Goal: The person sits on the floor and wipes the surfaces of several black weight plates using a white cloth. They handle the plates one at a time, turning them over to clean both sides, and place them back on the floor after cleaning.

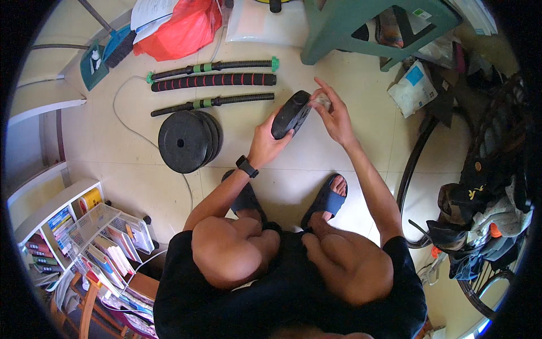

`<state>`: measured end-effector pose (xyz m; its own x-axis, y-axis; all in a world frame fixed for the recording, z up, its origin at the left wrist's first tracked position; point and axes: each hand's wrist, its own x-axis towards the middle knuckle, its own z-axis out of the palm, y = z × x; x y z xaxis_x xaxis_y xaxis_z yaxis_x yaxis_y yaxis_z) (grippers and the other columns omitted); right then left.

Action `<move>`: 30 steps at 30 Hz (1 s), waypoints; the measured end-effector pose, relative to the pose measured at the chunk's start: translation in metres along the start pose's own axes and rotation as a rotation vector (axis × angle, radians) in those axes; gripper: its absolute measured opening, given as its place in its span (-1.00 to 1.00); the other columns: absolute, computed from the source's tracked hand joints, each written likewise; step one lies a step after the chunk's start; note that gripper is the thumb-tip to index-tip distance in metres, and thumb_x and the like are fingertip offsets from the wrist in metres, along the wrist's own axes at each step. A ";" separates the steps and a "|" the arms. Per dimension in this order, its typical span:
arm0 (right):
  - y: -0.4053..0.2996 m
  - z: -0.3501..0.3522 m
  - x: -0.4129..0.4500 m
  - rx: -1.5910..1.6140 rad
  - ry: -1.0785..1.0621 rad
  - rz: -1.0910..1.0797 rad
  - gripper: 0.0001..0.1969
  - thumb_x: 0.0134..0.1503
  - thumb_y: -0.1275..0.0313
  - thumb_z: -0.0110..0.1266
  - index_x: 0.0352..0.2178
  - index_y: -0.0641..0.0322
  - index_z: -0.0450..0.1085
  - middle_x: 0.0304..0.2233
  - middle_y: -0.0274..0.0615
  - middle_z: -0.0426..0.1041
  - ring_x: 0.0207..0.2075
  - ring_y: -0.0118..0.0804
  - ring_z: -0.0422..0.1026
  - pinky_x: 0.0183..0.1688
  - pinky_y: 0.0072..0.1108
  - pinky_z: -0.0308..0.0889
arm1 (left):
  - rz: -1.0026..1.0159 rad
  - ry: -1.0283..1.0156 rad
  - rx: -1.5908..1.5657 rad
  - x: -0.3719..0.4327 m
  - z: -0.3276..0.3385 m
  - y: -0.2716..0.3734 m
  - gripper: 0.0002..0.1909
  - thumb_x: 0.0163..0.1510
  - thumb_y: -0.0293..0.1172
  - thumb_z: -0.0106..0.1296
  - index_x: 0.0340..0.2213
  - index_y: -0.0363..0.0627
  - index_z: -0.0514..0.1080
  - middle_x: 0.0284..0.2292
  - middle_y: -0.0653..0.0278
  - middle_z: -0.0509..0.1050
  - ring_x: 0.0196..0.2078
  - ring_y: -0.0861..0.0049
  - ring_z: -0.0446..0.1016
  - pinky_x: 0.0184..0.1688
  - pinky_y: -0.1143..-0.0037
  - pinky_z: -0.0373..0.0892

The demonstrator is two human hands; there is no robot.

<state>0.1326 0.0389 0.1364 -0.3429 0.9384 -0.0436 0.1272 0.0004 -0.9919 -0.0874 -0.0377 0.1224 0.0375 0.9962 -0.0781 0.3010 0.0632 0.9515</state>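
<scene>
My left hand [267, 144], with a watch at its wrist, grips a black weight plate [290, 114] tilted on edge above the floor. At the plate's upper right edge my right hand [332, 111] holds a small whitish crumpled wipe or cloth [323, 101] between thumb and fingers. Left of them, a stack of black weight plates [182, 142] rests on the tiles. Behind the stack lie two threaded dumbbell bars, one with green end collars [216, 66] and one without [216, 101]. Between these bars is a black foam-covered connecting bar with red stripes [214, 81].
A green plastic stool [330, 34] stands at the back, near a red plastic bag [182, 31]. A dustpan [94, 65] and brush are back left. A thin cable [127, 123] crosses the floor. A wire book rack [110, 237] is at left, piled clothes [478, 216] at right.
</scene>
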 end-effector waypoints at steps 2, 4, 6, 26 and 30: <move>0.002 0.005 0.007 0.019 0.040 0.041 -0.47 0.20 0.60 0.17 0.21 0.20 0.29 -0.14 -0.21 0.43 -0.14 -0.41 0.40 0.05 -0.50 0.32 | -0.010 -0.013 -0.043 -0.003 -0.002 -0.002 -0.30 0.00 -0.48 0.25 0.19 -0.22 0.30 -0.07 -0.13 0.57 -0.01 0.17 0.61 0.05 0.36 0.45; 0.013 0.005 0.017 0.041 0.079 0.080 -0.44 0.17 0.54 0.27 0.21 0.19 0.32 -0.19 -0.24 0.51 -0.20 -0.44 0.43 0.02 -0.51 0.35 | 0.004 -0.012 -0.028 -0.005 -0.002 0.000 -0.30 0.01 -0.48 0.25 0.19 -0.21 0.30 -0.08 -0.12 0.57 -0.02 0.19 0.61 0.04 0.36 0.45; 0.036 -0.003 0.024 0.119 0.154 -0.014 -0.58 0.13 0.46 0.33 0.05 0.20 0.51 -0.21 -0.21 0.59 -0.17 -0.39 0.49 0.02 -0.51 0.35 | 0.018 -0.019 -0.020 -0.006 0.003 0.001 -0.31 0.01 -0.48 0.24 0.19 -0.20 0.31 -0.09 -0.12 0.58 -0.03 0.21 0.62 0.03 0.37 0.46; 0.019 -0.011 -0.016 -0.493 0.290 -0.106 -0.58 -0.02 0.74 0.19 -0.14 0.10 0.64 -0.20 -0.17 0.53 -0.31 -0.27 0.49 -0.19 -0.48 0.40 | 0.107 -0.079 0.081 -0.003 0.028 0.011 -0.30 -0.02 -0.45 0.24 0.18 -0.16 0.31 -0.09 -0.18 0.54 -0.06 -0.09 0.55 -0.04 0.24 0.49; -0.010 -0.010 -0.011 -0.398 0.167 0.075 -0.66 0.05 0.68 0.18 -0.15 0.14 0.63 -0.20 -0.14 0.53 -0.35 -0.26 0.49 -0.24 -0.51 0.40 | 0.076 -0.086 0.101 -0.003 0.025 0.014 -0.29 -0.03 -0.46 0.23 0.19 -0.14 0.31 -0.10 -0.18 0.54 -0.07 -0.08 0.55 -0.05 0.23 0.49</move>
<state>0.1438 0.0322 0.1480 -0.1678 0.9839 -0.0616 0.5061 0.0323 -0.8619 -0.0591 -0.0411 0.1285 0.1438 0.9889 -0.0365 0.3888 -0.0225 0.9210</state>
